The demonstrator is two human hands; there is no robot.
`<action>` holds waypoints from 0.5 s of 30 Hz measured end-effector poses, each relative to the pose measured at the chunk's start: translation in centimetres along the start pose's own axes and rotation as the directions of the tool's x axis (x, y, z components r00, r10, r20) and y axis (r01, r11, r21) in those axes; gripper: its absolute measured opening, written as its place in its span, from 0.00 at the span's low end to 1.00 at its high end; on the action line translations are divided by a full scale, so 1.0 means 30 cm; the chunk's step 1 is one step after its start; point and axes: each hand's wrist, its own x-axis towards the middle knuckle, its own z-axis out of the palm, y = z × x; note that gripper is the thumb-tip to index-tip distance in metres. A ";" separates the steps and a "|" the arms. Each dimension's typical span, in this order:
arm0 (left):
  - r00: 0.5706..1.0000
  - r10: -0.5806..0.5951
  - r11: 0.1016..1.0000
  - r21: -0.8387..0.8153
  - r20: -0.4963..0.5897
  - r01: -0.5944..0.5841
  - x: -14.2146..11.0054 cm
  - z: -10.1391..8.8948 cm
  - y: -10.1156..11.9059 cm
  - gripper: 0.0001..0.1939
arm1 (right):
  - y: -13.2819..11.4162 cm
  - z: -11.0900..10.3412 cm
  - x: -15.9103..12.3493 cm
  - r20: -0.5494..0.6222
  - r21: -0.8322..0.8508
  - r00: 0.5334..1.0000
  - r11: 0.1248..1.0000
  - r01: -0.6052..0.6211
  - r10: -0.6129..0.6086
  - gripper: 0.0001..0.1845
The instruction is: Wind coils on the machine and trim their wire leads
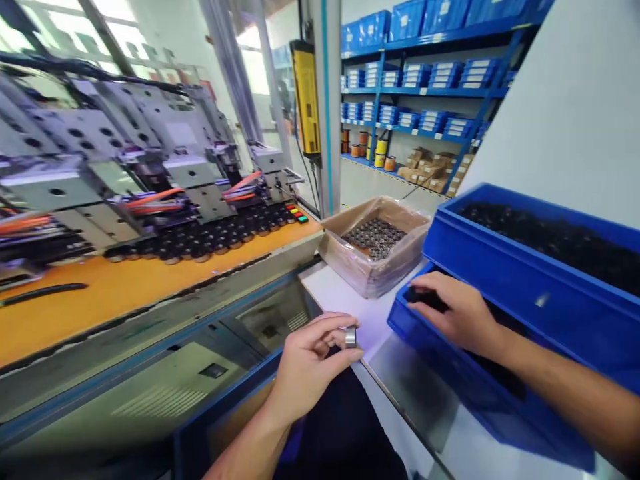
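Note:
My left hand [315, 360] holds a small shiny metal cylinder [351, 337] between thumb and fingers, above the edge of the white table. My right hand [460, 310] reaches into the lower blue bin [450, 373], thumb and fingers curled round a small black part [414, 294]. Its exact shape is hard to make out against the dark contents of the bin. Just beyond my hands stands a cardboard box [350, 267] lined with clear plastic, filled with many small metal-and-dark parts [376, 237].
An upper blue bin [525, 260] of black parts rests above the lower one at right. To the left, rows of black round parts [200, 240] stand on an orange machine bench [125, 293] beneath metal fixtures. A yellow device [306, 100] hangs by a post; blue shelves [425, 90] stand behind.

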 end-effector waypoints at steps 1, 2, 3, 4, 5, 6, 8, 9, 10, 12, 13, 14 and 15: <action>1.000 -0.009 1.000 -0.021 0.007 0.009 -0.016 0.010 0.011 0.18 | -0.058 0.004 0.016 -0.027 0.059 0.997 0.995 0.076 -0.075 0.12; 1.000 -0.017 0.999 -0.039 0.014 0.017 -0.030 0.020 0.022 0.19 | -0.111 0.012 0.026 -0.054 0.119 0.990 0.983 0.139 -0.133 0.12; 0.999 -0.024 0.998 -0.052 0.024 0.025 -0.043 0.031 0.031 0.20 | -0.158 0.023 0.030 -0.084 0.172 0.982 0.968 0.183 -0.171 0.12; 0.999 -0.030 0.998 -0.060 0.037 0.032 -0.055 0.041 0.037 0.21 | -0.196 0.035 0.029 -0.111 0.214 0.975 0.953 0.214 -0.194 0.11; 0.998 -0.033 0.997 -0.064 0.052 0.037 -0.066 0.049 0.041 0.22 | -0.225 0.046 0.025 -0.135 0.240 0.968 0.941 0.237 -0.209 0.10; 0.997 -0.034 0.997 -0.067 0.065 0.039 -0.076 0.056 0.042 0.22 | -0.244 0.055 0.018 -0.153 0.255 0.963 0.933 0.255 -0.222 0.10; 0.996 -0.041 0.996 -0.077 0.075 0.047 -0.092 0.065 0.037 0.22 | -0.257 0.067 0.003 -0.162 0.264 0.953 0.920 0.291 -0.255 0.10; 0.996 -0.047 0.995 -0.086 0.074 0.054 -0.098 0.067 0.032 0.22 | -0.256 0.070 -0.003 -0.160 0.264 0.950 0.915 0.305 -0.270 0.10; 0.996 -0.054 0.993 -0.098 0.072 0.061 -0.102 0.068 0.026 0.21 | -0.252 0.071 -0.007 -0.155 0.262 0.948 0.913 0.312 -0.279 0.10; 0.995 -0.070 0.989 -0.128 0.074 0.079 -0.106 0.071 0.014 0.21 | -0.243 0.070 -0.010 -0.144 0.261 0.947 0.912 0.315 -0.286 0.11; 0.994 -0.076 0.986 -0.144 0.076 0.086 -0.107 0.072 0.008 0.20 | -0.240 0.069 -0.010 -0.142 0.263 0.946 0.911 0.318 -0.290 0.12; 0.994 -0.080 0.983 -0.159 0.078 0.092 -0.106 0.073 0.003 0.20 | -0.238 0.068 -0.009 -0.140 0.271 0.946 0.908 0.320 -0.292 0.13; 0.993 -0.084 0.981 -0.169 0.078 0.096 -0.104 0.075 -0.001 0.20 | -0.237 0.068 -0.008 -0.136 0.283 0.946 0.903 0.323 -0.295 0.13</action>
